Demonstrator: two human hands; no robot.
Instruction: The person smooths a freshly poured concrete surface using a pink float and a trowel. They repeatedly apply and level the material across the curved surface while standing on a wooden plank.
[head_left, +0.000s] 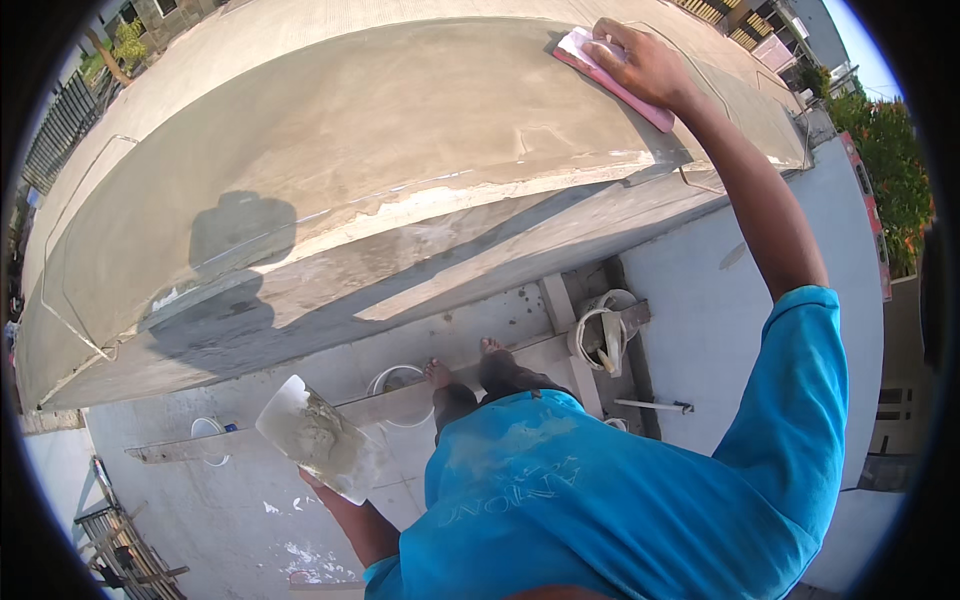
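My right hand is closed on a pink float with a white upper part. Its long flat face lies against the damp grey plaster, near the top right of the curved surface. Low on the left, my left hand grips a white board from beneath, its fingers mostly hidden by it. Wet grey mortar is heaped on the board.
My feet stand on a narrow plank running below the plastered ledge. A bucket with tools is right of my feet; another white bucket is beside them. Bent wires stick out at the ledge's left and right.
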